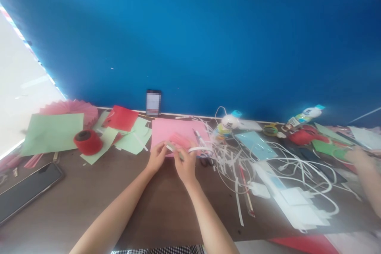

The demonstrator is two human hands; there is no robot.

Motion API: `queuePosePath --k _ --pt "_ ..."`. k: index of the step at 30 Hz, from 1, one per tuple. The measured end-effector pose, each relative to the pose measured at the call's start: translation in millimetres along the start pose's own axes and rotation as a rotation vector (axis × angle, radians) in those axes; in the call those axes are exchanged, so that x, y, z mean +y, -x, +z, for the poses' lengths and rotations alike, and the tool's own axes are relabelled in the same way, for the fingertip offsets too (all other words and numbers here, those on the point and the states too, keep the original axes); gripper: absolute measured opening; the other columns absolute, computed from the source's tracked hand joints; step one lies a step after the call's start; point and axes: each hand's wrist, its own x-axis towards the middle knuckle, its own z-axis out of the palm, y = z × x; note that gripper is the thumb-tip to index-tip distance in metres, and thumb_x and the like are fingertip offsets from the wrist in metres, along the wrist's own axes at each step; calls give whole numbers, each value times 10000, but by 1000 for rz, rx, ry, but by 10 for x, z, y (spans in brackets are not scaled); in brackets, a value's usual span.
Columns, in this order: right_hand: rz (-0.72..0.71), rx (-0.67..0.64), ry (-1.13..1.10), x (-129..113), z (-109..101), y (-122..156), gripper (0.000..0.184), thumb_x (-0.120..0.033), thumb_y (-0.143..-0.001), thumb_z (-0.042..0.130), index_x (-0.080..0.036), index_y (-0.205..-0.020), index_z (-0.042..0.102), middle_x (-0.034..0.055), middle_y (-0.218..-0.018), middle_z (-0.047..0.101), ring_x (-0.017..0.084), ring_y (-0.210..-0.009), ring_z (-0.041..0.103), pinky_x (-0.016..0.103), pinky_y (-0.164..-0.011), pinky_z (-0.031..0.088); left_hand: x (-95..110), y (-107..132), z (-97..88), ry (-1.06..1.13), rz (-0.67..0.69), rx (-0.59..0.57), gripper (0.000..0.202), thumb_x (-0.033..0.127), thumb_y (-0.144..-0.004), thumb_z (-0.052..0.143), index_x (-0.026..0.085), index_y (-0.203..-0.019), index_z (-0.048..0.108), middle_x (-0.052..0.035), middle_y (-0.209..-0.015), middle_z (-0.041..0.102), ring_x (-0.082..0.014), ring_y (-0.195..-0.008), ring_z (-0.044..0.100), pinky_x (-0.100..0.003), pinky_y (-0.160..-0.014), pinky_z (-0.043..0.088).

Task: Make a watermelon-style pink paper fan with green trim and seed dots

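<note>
Both hands meet over the near edge of a pink paper sheet. My left hand pinches one end of a small pale strip. Closed on the other end of the same strip is my right hand. A white paper-like band sticks out to the right of my right hand; whether it is held cannot be told. Just beyond the fingers lies a smaller darker-pink paper piece, partly hidden by them. A pen-like tool rests on the sheet's right side.
To the left are a red tape-like roll, green paper, red paper and a phone. Rightward lie a glue bottle, tangled white cables and a power strip. Another person's hand is at far right.
</note>
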Motion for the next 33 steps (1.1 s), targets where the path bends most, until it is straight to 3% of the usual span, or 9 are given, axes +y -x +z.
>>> queuePosePath --k 16,26,33 --pt "67 43 37 23 97 15 193 -288 -805 516 -193 -681 629 115 -1091 512 236 -1017 473 397 -855 415 -79 16 20 67 -45 -63 268 399 -821 460 173 -874 594 -56 -886 652 -194 -782 629 -330 -720 517" --pt "134 28 96 68 146 66 240 -331 -811 491 -178 -712 647 82 -847 531 189 -818 511 322 -698 447 -58 28 31 81 -55 -50 235 373 -810 475 163 -803 581 -30 -824 648 -181 -756 624 -319 -708 512" --pt "151 34 94 71 161 61 241 -323 -804 494 -174 -673 629 77 -842 521 179 -792 517 307 -677 443 -43 30 40 120 -53 -54 212 362 -785 496 165 -773 575 -16 -758 631 -174 -716 620 -310 -685 511"
